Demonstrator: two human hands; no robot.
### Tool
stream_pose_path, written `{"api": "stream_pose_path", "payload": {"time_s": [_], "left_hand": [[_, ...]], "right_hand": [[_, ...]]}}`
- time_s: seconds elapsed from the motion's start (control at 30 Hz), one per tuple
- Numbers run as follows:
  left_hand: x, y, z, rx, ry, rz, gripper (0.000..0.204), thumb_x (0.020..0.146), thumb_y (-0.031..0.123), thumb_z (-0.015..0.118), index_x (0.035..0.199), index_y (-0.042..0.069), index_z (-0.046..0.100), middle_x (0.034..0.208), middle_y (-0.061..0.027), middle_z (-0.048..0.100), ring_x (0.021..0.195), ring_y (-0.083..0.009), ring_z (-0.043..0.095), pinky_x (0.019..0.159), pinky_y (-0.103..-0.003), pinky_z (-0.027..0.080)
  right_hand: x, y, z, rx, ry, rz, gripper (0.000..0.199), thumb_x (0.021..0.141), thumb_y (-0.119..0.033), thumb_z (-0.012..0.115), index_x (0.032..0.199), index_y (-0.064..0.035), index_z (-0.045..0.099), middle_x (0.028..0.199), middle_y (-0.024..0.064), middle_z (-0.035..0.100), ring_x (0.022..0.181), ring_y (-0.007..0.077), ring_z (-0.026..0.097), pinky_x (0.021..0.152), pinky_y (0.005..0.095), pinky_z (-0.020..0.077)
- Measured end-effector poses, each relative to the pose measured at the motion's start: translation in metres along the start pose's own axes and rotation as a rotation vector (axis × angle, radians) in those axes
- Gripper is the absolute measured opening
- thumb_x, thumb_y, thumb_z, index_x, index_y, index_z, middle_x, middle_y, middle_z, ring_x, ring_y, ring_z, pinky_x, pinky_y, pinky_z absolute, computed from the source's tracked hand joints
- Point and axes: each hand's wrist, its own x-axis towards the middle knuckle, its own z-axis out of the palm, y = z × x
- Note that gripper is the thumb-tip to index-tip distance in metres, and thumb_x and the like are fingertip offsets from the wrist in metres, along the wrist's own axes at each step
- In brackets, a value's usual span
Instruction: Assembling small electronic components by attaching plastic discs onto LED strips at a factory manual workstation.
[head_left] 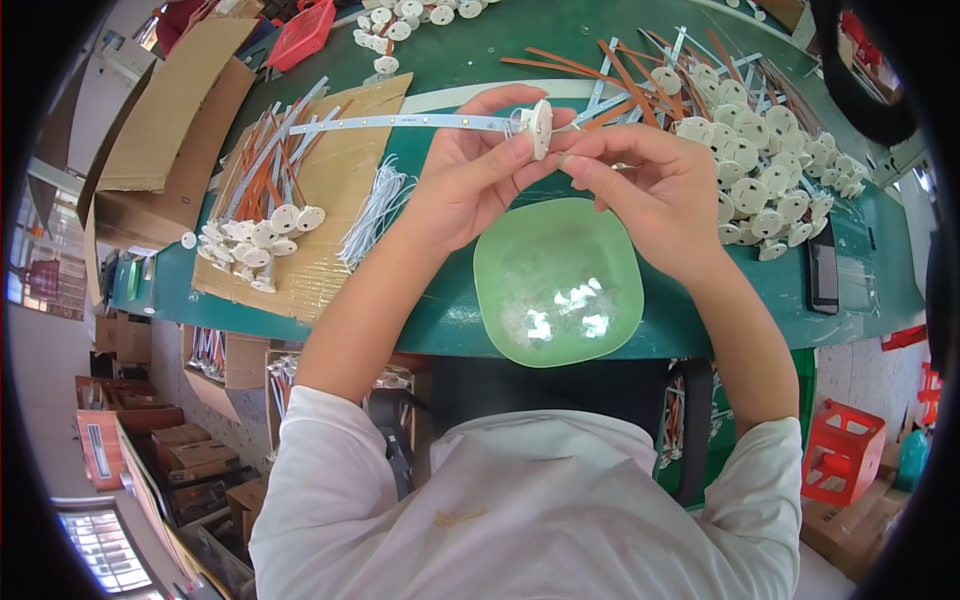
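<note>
My left hand (470,175) and my right hand (655,185) meet above a green table (440,310). Together they pinch a small white round disc (541,127) fixed to the end of a thin white strip (400,123) that runs off to the left. The left fingers hold the disc from the left side, and the right fingertips press it from the right. Below the hands sits a pale green square bowl (520,240) with small clear pieces (565,305) in it.
A heap of white discs on orange and white strips (760,160) lies at the right. A smaller pile (265,215) and a bundle of white wires (375,210) rest on brown cardboard (330,180) at the left. A dark phone (823,265) lies right; a red basket (300,35) stands far left.
</note>
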Motion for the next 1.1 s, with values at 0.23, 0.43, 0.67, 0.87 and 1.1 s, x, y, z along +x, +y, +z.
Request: {"api": "stream_pose_path", "payload": {"time_s": [0.23,0.43,0.67,0.87,1.1], "left_hand": [[-0.003,-0.004,0.001,0.103,0.010,0.000,0.051,0.095,0.013,0.064,0.140,0.001,0.043,0.137,-0.0228,0.053,0.126,-0.0288,0.056,0.106,-0.039,0.050],[-0.003,-0.003,0.004,0.047,0.031,0.010,0.042,0.095,0.008,0.064,0.134,0.000,0.052,0.130,-0.0203,0.060,0.118,-0.0266,0.062,0.100,-0.038,0.052],[0.001,0.001,-0.003,0.194,0.016,0.018,0.048,0.098,0.014,0.059,0.141,-0.002,0.043,0.135,-0.0230,0.055,0.121,-0.0319,0.060,0.099,-0.035,0.054],[0.001,0.001,-0.006,0.225,-0.010,0.014,0.048,0.098,0.015,0.060,0.140,-0.002,0.044,0.135,-0.0231,0.055,0.120,-0.0312,0.061,0.097,-0.034,0.055],[-0.002,-0.006,0.004,0.018,-0.039,0.044,0.038,0.095,0.007,0.063,0.131,-0.001,0.053,0.128,-0.0203,0.060,0.114,-0.0282,0.064,0.098,-0.037,0.053]], "right_hand": [[-0.002,0.005,0.002,-0.165,0.056,-0.166,0.014,0.090,-0.004,0.070,0.103,0.0008,0.071,0.092,0.0052,0.072,0.078,0.0084,0.065,0.061,0.0217,0.0512],[0.000,0.007,0.001,-0.216,0.014,-0.246,0.009,0.088,-0.007,0.072,0.093,0.0010,0.072,0.084,0.0059,0.071,0.068,0.0093,0.064,0.059,0.0230,0.0499],[0.001,0.005,-0.005,-0.481,-0.504,-0.277,0.011,0.079,-0.011,0.077,0.077,-0.0037,0.070,0.062,0.0064,0.063,0.053,0.0150,0.059,0.053,0.0273,0.0446],[0.003,0.002,-0.010,-0.270,-0.588,-0.002,0.009,0.076,-0.007,0.079,0.073,-0.0028,0.072,0.061,0.0042,0.067,0.055,0.0108,0.062,0.056,0.0223,0.0488],[0.000,0.004,0.003,0.007,-0.029,-0.182,0.007,0.086,0.000,0.071,0.092,0.0011,0.073,0.083,0.0068,0.073,0.072,0.0107,0.069,0.063,0.0225,0.0533]]}}
